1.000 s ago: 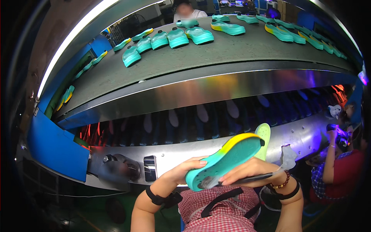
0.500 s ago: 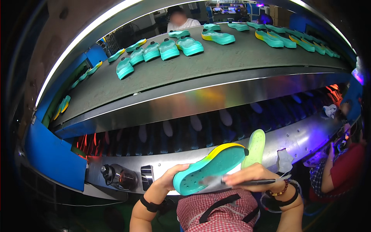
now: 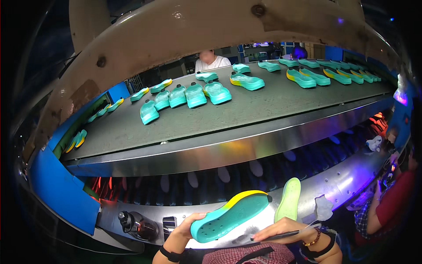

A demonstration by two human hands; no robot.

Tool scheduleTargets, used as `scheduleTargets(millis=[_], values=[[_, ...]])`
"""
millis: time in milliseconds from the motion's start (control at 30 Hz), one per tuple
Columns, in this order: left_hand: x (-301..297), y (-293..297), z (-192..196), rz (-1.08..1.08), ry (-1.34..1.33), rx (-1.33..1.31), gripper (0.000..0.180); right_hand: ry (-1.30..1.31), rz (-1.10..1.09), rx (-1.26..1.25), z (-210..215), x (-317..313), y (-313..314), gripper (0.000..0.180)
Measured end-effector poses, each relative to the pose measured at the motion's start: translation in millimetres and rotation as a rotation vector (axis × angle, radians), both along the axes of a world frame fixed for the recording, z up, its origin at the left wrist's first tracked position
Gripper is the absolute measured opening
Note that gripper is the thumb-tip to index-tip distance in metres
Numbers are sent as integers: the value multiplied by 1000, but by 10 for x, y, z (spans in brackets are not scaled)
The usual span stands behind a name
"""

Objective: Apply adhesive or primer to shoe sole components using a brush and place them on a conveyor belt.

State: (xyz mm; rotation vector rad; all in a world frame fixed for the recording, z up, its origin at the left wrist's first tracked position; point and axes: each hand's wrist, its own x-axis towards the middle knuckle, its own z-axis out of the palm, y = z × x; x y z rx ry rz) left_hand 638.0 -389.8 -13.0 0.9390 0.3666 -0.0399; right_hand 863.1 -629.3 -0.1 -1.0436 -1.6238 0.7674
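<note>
My left hand [image 3: 186, 225] is closed round the heel-side end of a teal shoe sole [image 3: 228, 222] with a yellow edge, its hollow inner face tipped toward me. Small dark holes dot the end nearest my fingers. In my right hand [image 3: 283, 228] is a brush [image 3: 247, 236] with a dark handle and greyish bristles, somewhat blurred. A thin clear tube runs from the handle past my wrist. The bristles are just off the sole's near edge, over a bright white patch. Beyond my right hand a light green insole [image 3: 288, 200] stands on the metal ledge.
Several teal soles [image 3: 195, 95] lie on the dark conveyor belt [image 3: 184, 123]. Below it, a second line carries pale insoles [image 3: 223, 174]. On the ledge are a dark bottle [image 3: 138, 225], a phone-like object [image 3: 169, 225] and a whitish rag [image 3: 324, 207]. A co-worker's red sleeve [image 3: 393, 204] shows at right.
The whole scene sits lower in the picture as the view has tilted up. The brush has moved from inside the sole to just outside its near edge.
</note>
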Motion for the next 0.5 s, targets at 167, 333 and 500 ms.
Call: scheduleTargets(millis=[167,333,500], values=[[48,-86,223,-37,-13,-111,55,139,-230,2,-8,-5,26,25],[109,-302,286,680,310,-15,52,-36,0,23,74,-71,-76,26],[449,-310,-128,338,-384,-409,82,90,-247,144,298,-163,-76,25]])
